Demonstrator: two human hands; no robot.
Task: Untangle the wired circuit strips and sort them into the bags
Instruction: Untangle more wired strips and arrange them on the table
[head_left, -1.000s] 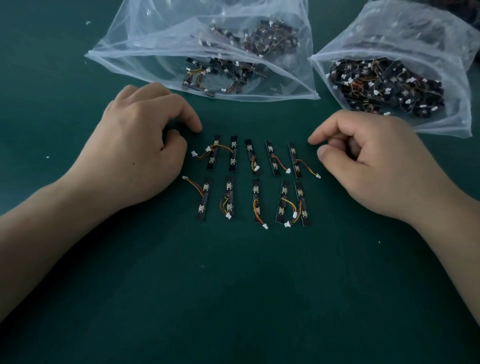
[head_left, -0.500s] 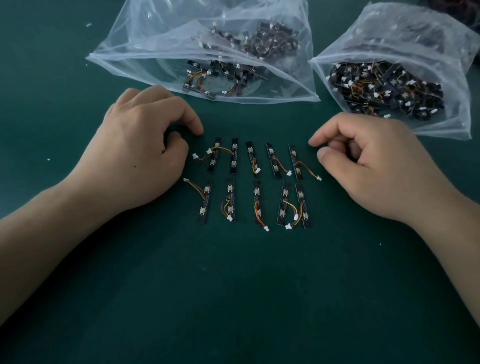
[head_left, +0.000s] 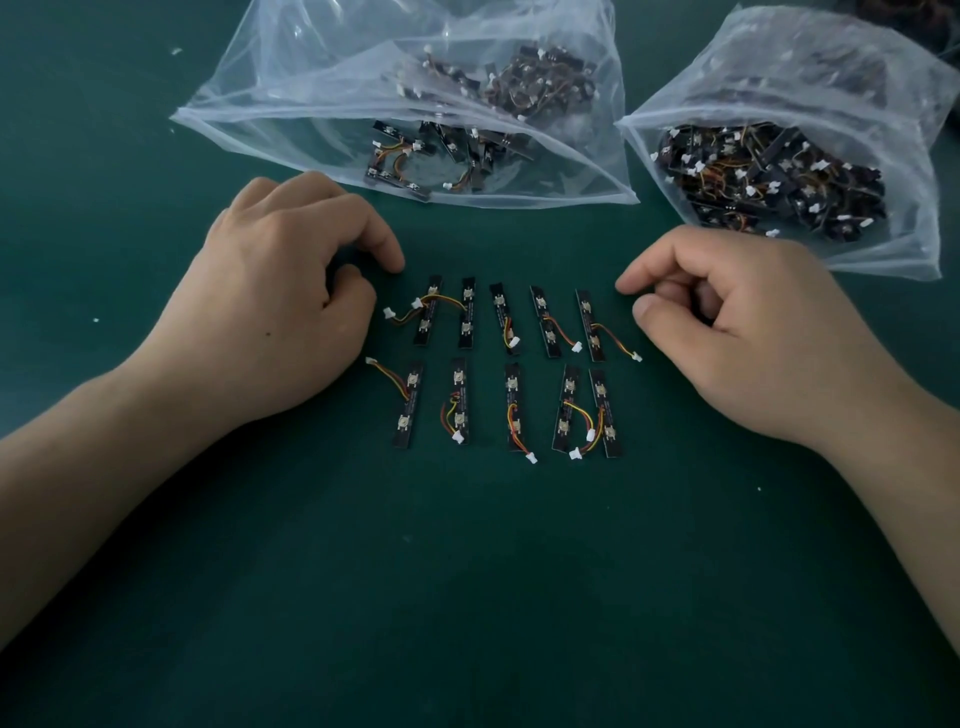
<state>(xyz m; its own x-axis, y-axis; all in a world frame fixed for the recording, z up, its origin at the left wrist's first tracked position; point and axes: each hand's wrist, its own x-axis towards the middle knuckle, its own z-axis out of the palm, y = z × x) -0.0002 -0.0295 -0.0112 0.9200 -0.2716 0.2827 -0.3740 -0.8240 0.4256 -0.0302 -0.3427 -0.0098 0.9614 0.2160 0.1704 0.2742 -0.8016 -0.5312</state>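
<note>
Ten circuit strips (head_left: 511, 402) lie flat on the green table (head_left: 467, 597) in two rows of five, each black strip running away from the person and trailing a short orange-and-red wire with a white plug. In the far row, the wire of the second strip from the left crosses over the first. In the near row, the two rightmost strips sit close together with their wires looping between them.

The left hand (head_left: 270, 306) rests on the table just left of the rows, fingers loosely curled and holding nothing, its thumb near the leftmost white plug (touching or not, I cannot tell). The right hand (head_left: 753, 332) rests just right of the rows, also loosely curled and empty, forefinger and thumb pointing towards the strips.

Beyond the rows, slightly to the left, lies a clear plastic bag (head_left: 311, 104) with its mouth facing them and a scatter of strips inside. Beyond and to the right sits a second clear bag (head_left: 831, 78), holding a dense, tangled heap of strips, its near edge just behind the right hand.
</note>
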